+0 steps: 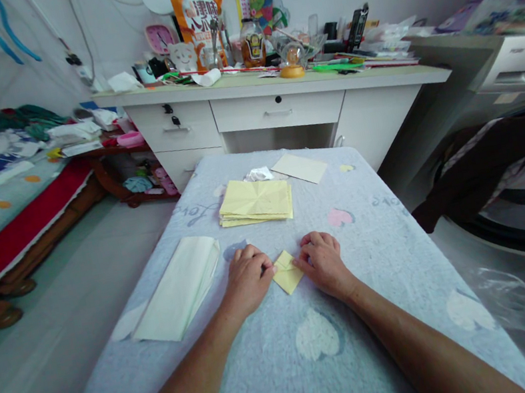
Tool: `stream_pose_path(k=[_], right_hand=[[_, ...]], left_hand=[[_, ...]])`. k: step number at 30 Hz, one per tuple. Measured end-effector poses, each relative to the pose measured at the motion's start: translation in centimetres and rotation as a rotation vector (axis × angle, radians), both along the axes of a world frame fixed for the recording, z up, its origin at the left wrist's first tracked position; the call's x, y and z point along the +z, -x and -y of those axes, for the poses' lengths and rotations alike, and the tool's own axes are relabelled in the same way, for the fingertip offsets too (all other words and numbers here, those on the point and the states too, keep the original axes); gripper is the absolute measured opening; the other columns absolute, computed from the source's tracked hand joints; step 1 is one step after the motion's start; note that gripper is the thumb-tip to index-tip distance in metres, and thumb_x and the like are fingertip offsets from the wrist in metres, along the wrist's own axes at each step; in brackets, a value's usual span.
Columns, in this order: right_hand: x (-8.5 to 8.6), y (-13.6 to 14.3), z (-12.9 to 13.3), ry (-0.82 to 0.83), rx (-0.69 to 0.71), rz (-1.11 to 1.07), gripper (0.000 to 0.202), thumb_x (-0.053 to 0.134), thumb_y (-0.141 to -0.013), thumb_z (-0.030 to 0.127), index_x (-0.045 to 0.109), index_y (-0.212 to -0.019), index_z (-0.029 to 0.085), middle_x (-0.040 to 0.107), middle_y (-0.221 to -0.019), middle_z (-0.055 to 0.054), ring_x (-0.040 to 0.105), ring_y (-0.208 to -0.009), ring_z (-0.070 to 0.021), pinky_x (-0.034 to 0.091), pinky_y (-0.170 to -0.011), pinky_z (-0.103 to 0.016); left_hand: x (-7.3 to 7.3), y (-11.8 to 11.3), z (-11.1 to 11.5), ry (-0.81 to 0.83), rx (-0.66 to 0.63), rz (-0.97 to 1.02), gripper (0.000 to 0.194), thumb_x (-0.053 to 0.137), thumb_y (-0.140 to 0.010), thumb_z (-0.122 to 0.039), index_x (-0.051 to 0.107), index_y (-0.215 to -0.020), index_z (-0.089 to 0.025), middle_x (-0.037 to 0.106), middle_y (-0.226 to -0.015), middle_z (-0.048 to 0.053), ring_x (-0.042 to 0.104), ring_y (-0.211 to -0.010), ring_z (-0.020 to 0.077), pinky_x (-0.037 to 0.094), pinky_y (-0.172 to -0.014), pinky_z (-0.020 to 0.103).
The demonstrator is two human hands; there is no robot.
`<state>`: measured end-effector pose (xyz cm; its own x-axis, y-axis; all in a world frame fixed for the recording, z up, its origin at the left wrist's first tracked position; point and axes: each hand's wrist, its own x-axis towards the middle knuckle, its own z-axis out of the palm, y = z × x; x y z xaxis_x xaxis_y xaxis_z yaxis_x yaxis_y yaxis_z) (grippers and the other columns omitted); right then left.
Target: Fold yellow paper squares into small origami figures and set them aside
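A small folded square of yellow paper (pixel 288 280) lies on the cloth-covered table, turned so a corner points toward me. My left hand (pixel 250 274) pinches its left corner between thumb and curled fingers. At the right corner, my right hand (pixel 323 260) does the same, its other fingers bent. Fold lines cross the upper part of the square. Beyond the hands sits a stack of creased yellow paper sheets (pixel 255 199). To the left of my left hand lies a folded bundle of pale green paper (pixel 180 289).
Behind the stack are a crumpled white tissue (pixel 259 175) and a pale card (pixel 299 168). The table (pixel 389 309) wears a blue heart-patterned cloth. A white desk (pixel 277 109) cluttered with jars and packets stands beyond, a bed (pixel 4 201) at left, a washing machine (pixel 515 70) at right.
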<state>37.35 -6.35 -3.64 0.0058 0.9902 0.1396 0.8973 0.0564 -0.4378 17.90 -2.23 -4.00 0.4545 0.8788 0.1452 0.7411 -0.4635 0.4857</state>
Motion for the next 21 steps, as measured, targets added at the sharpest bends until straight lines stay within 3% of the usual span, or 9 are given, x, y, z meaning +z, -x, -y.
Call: stream_pose_path(k=[21], right_hand=[[0.24,0.68,0.24,0.005,-0.033,0.106,0.017,0.06,-0.084,0.033,0.063,-0.075,0.02,0.056,-0.105,-0.007,0.043,-0.102,-0.0245,0.03,-0.091,-0.04]], left_hand=[[0.24,-0.54,0.28,0.035,0.122,-0.141,0.016,0.057,-0.082,-0.034,0.062,-0.073,-0.022,0.057,-0.096,0.003,0.046,-0.096,0.0236,0.032,-0.08,0.037]])
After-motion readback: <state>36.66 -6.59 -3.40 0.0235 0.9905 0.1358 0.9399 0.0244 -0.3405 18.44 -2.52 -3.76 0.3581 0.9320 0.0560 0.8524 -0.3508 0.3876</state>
